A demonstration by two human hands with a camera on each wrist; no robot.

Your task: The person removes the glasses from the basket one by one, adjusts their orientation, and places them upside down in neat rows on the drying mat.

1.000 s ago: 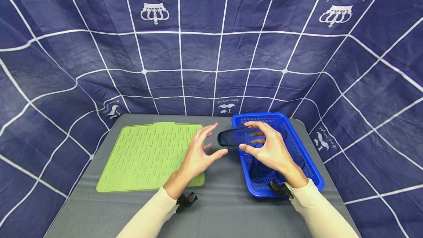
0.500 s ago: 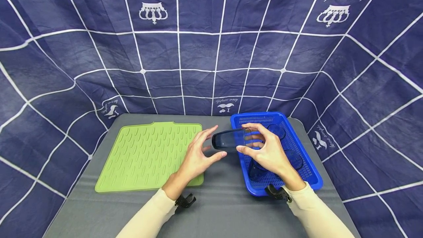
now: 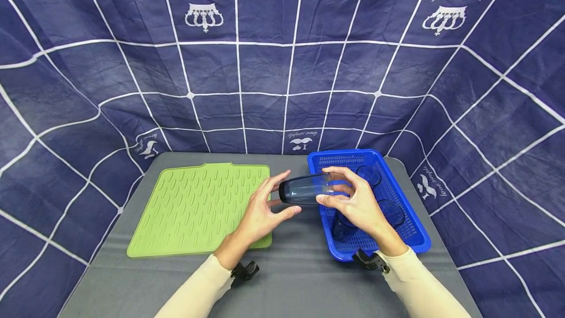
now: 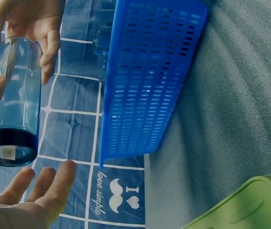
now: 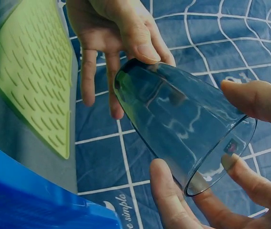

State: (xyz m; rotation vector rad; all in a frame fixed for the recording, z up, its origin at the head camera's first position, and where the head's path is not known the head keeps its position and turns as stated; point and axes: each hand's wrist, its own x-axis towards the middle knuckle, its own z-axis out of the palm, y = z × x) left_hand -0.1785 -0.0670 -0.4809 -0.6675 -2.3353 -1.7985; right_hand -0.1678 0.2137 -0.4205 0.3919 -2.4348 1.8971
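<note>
A clear blue drinking glass (image 3: 304, 189) lies sideways in the air between both hands, its dark thick base toward the left. My right hand (image 3: 359, 202) grips it near the rim, thumb on one side and fingers on the other, as the right wrist view shows. Around the base, my left hand (image 3: 265, 205) is spread, with thumb and fingers apart. In the left wrist view its fingers (image 4: 54, 188) stand clear of the base; whether its thumb touches the glass I cannot tell. A small label (image 4: 7, 152) shows on the base.
Below the right hand stands a blue perforated basket (image 3: 421, 239) with several more glasses, one of them a glass (image 3: 390, 212) near its right side. A green ridged drying mat (image 3: 198, 210) lies on the grey table (image 3: 291, 278) at the left. Blue checked cloth (image 3: 265, 67) hangs behind.
The glass has moved left in my right hand, out from over the basket, and its base has come between the thumb and fingers of my left hand. The left hand has hardly moved.
</note>
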